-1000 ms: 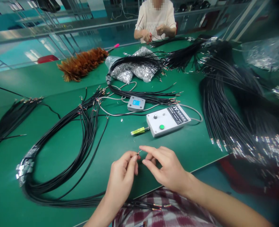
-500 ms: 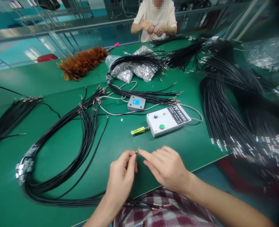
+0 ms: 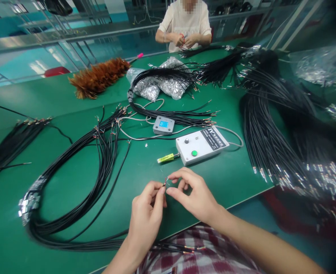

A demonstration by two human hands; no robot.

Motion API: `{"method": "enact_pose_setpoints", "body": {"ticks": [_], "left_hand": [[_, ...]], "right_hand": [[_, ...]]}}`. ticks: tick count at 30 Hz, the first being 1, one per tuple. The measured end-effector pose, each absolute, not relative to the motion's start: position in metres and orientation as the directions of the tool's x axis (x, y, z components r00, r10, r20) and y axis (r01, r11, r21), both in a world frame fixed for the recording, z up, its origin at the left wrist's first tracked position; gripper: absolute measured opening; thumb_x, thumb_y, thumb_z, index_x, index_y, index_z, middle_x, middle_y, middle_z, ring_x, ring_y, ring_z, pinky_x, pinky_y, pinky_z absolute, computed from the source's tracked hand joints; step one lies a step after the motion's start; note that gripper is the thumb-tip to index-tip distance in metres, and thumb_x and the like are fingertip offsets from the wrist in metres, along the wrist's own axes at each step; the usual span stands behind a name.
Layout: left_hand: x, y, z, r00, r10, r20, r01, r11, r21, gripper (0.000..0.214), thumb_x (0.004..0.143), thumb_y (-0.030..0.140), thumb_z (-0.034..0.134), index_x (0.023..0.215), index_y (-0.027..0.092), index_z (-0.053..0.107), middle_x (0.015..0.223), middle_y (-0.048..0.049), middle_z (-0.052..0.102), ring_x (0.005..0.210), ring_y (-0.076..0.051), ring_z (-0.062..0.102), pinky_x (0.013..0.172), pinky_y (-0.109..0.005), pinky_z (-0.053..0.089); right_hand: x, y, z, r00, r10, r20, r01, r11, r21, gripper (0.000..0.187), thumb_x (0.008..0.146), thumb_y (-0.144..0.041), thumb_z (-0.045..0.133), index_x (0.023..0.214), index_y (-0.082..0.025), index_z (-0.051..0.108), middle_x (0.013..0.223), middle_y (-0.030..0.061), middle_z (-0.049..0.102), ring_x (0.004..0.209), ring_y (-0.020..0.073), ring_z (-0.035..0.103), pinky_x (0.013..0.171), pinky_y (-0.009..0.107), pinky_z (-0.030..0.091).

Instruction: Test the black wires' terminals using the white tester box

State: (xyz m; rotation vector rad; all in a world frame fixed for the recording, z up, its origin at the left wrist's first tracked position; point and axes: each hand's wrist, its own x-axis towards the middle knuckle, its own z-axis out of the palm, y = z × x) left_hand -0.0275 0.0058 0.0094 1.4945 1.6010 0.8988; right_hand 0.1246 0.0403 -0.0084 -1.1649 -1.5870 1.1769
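My left hand (image 3: 148,207) pinches the end of a black cable between thumb and forefinger, and thin split wires (image 3: 165,180), one of them red, stick up from its tip. Just right of them is my right hand (image 3: 190,192), thumb and forefinger apart, the forefinger tip close to the wires; whether it touches them I cannot tell. Beyond both hands lies a white box (image 3: 202,144) with a green button and a yellow-green tip piece (image 3: 165,158). A long looped bundle of black cables (image 3: 71,217) curves on the left and runs under my left forearm.
A small grey device with a blue display (image 3: 164,125) sits behind the box. Thick black cable bundles (image 3: 267,129) hang over the right edge. Bags of metal parts (image 3: 173,85) and a brown feather duster (image 3: 99,78) lie farther back. Across the table, a person (image 3: 186,28) holds a red-handled tool.
My right hand has opened, its thumb dropping away from the forefinger beside the wires. My left hand keeps its hold almost unmoved. The person opposite has shifted slightly.
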Motion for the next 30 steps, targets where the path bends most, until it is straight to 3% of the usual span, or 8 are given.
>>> {"method": "enact_pose_setpoints", "body": {"ticks": [3,6,10,18,22,25,28,30], "left_hand": [[-0.028,0.004,0.007,-0.02,0.999,-0.025,0.473,0.032,0.881,0.019,0.094,0.031,0.048,0.082,0.018,0.056,0.058,0.0035,0.055,0.053,-0.011,0.053,0.052,-0.02,0.04],[-0.03,0.002,0.002,-0.024,0.999,-0.026,0.443,0.034,0.896,0.018,0.095,0.032,0.047,0.086,0.018,0.055,0.06,0.0033,0.056,0.052,-0.011,0.05,0.048,-0.02,0.036],[-0.032,0.001,-0.005,-0.044,0.998,-0.041,0.384,0.055,0.922,0.017,0.095,0.032,0.047,0.088,0.019,0.054,0.061,0.0038,0.054,0.05,-0.01,0.045,0.045,-0.02,0.034],[-0.032,0.003,-0.015,-0.033,0.997,0.072,0.379,-0.054,0.924,0.01,0.094,0.023,0.049,0.089,0.019,0.056,0.065,0.0031,0.057,0.057,-0.011,0.055,0.054,-0.021,0.044],[-0.033,0.005,-0.014,-0.036,0.972,0.233,0.444,-0.193,0.875,0.005,0.091,0.016,0.055,0.09,0.02,0.058,0.077,0.0007,0.061,0.067,-0.012,0.06,0.062,-0.021,0.048],[-0.033,0.007,-0.01,-0.001,0.946,0.323,0.482,-0.283,0.83,0.015,0.088,0.015,0.058,0.102,0.021,0.059,0.093,-0.0023,0.058,0.071,-0.012,0.057,0.062,-0.022,0.048],[-0.029,0.009,-0.005,0.053,0.943,0.329,0.511,-0.309,0.802,0.026,0.087,0.016,0.06,0.112,0.022,0.061,0.103,-0.0049,0.054,0.077,-0.013,0.056,0.065,-0.022,0.049],[-0.026,0.01,-0.004,0.035,0.952,0.304,0.496,-0.28,0.822,0.021,0.088,0.016,0.06,0.107,0.023,0.066,0.101,-0.0044,0.053,0.08,-0.013,0.057,0.067,-0.022,0.05]], "right_hand": [[0.111,0.045,-0.01,-0.225,0.973,-0.054,-0.026,-0.061,-0.998,0.017,0.078,-0.034,0.07,0.082,-0.017,0.065,0.083,-0.0003,0.061,0.054,0.0065,0.051,0.051,0.022,0.041],[0.102,0.047,-0.012,-0.273,0.936,-0.221,-0.272,-0.296,-0.916,0.027,0.075,-0.041,0.072,0.073,-0.016,0.063,0.063,-0.0044,0.054,0.048,0.0054,0.042,0.047,0.02,0.035],[0.101,0.046,-0.012,-0.363,0.87,-0.333,-0.358,-0.46,-0.813,0.034,0.067,-0.045,0.079,0.077,-0.015,0.066,0.057,-0.0061,0.052,0.047,0.005,0.038,0.049,0.021,0.031],[0.111,0.047,-0.01,-0.362,0.899,-0.247,-0.222,-0.34,-0.914,0.029,0.074,-0.042,0.073,0.082,-0.015,0.065,0.068,-0.0021,0.061,0.048,0.0065,0.046,0.049,0.022,0.036],[0.114,0.049,-0.009,-0.444,0.876,-0.188,-0.195,-0.299,-0.934,0.025,0.08,-0.04,0.067,0.084,-0.016,0.062,0.056,-0.0062,0.053,0.048,0.0075,0.047,0.05,0.021,0.037],[0.114,0.05,-0.01,-0.49,0.854,-0.172,-0.208,-0.307,-0.929,0.025,0.081,-0.041,0.067,0.083,-0.017,0.059,0.057,-0.0068,0.052,0.049,0.0071,0.048,0.052,0.021,0.039],[0.115,0.05,-0.012,-0.505,0.845,-0.18,-0.218,-0.326,-0.92,0.027,0.079,-0.041,0.069,0.082,-0.017,0.057,0.068,-0.0044,0.056,0.052,0.0067,0.051,0.052,0.02,0.041],[0.116,0.05,-0.015,-0.483,0.854,-0.192,-0.198,-0.32,-0.926,0.025,0.078,-0.038,0.069,0.082,-0.017,0.057,0.071,-0.0038,0.057,0.052,0.0066,0.052,0.05,0.02,0.042]]}}
